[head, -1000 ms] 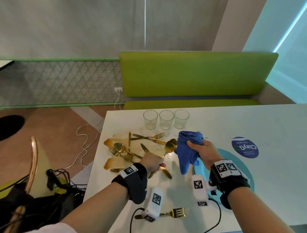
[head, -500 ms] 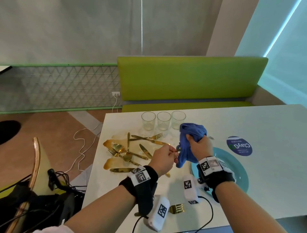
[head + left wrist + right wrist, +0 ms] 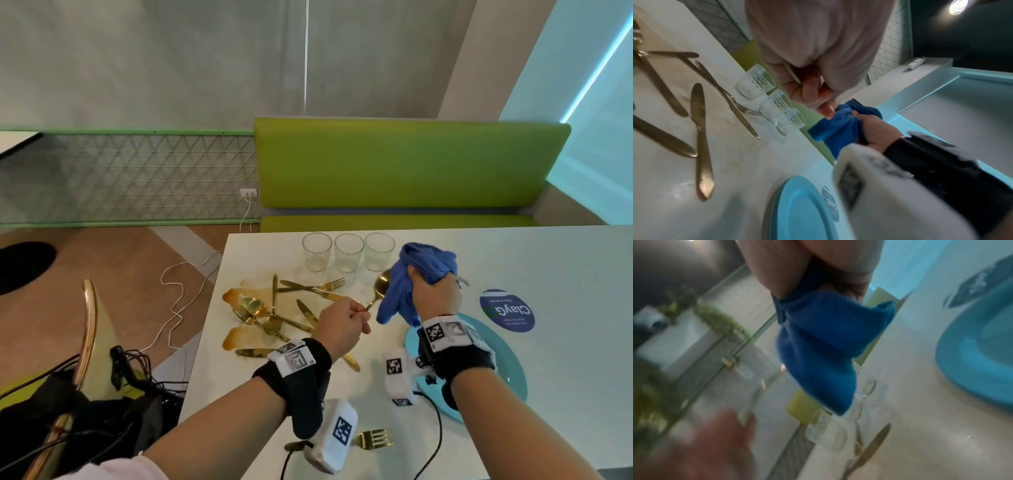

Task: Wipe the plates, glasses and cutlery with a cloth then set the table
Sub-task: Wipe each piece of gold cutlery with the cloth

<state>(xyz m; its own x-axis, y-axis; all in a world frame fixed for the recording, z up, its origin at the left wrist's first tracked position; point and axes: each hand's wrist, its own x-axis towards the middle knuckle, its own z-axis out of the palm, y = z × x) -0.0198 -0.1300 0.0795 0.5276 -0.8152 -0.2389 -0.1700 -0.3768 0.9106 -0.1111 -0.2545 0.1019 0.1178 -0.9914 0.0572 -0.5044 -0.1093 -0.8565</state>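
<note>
My left hand (image 3: 344,323) pinches the handle of a gold spoon (image 3: 381,287) and holds it above the table, bowl pointing up and right. My right hand (image 3: 433,296) grips a bunched blue cloth (image 3: 412,274) whose folds lie against the spoon's bowl. In the left wrist view the thin handle (image 3: 792,73) runs between my curled fingers, with the cloth (image 3: 838,128) beyond. Three empty glasses (image 3: 347,251) stand in a row at the table's far edge. A pile of gold cutlery (image 3: 274,308) lies on a brown spill. A turquoise plate (image 3: 507,373) sits under my right wrist.
A lone gold fork (image 3: 373,438) lies near the table's front edge. A round blue sticker (image 3: 507,310) is on the table right of the plate. A green bench (image 3: 404,164) runs behind the table. A chair with bags and cables (image 3: 85,394) stands to the left.
My left hand lifted the spoon off the table and raised it toward the cloth. My right hand brought the cloth up against the spoon's bowl.
</note>
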